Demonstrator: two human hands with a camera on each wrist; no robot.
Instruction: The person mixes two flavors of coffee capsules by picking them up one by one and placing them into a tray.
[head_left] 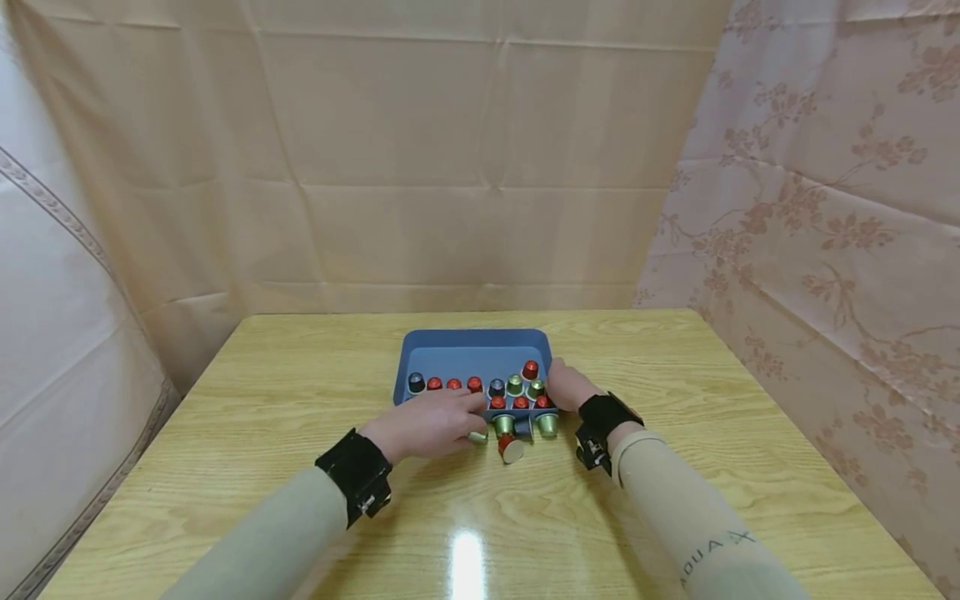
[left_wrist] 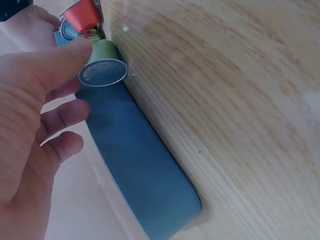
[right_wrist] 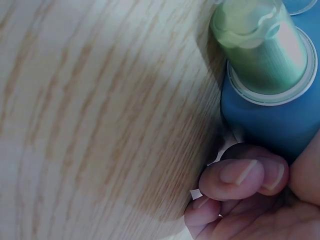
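Note:
Small coffee capsules lie in and in front of a blue tray (head_left: 472, 337). My left hand (head_left: 431, 423) is at the tray's front side, pinching a green capsule (left_wrist: 104, 52) whose flat lid faces the left wrist camera. Its other fingers are loosely bent. At the tray's right end, my right hand (head_left: 570, 387) holds the front corner with curled fingers (right_wrist: 232, 175); part of this hold is hidden. Close to it, another green capsule (right_wrist: 265, 55) stands against the tray wall. A red capsule (head_left: 511, 448) lies tipped on the table.
Inside the tray are several red capsules (head_left: 521, 403), with dark blue ones (head_left: 416, 382) and green ones (head_left: 514, 384) among them. A dark blue capsule (head_left: 523, 428) and a green capsule (head_left: 503, 424) sit before its front wall. Curtains hang behind the wooden table (head_left: 300, 383).

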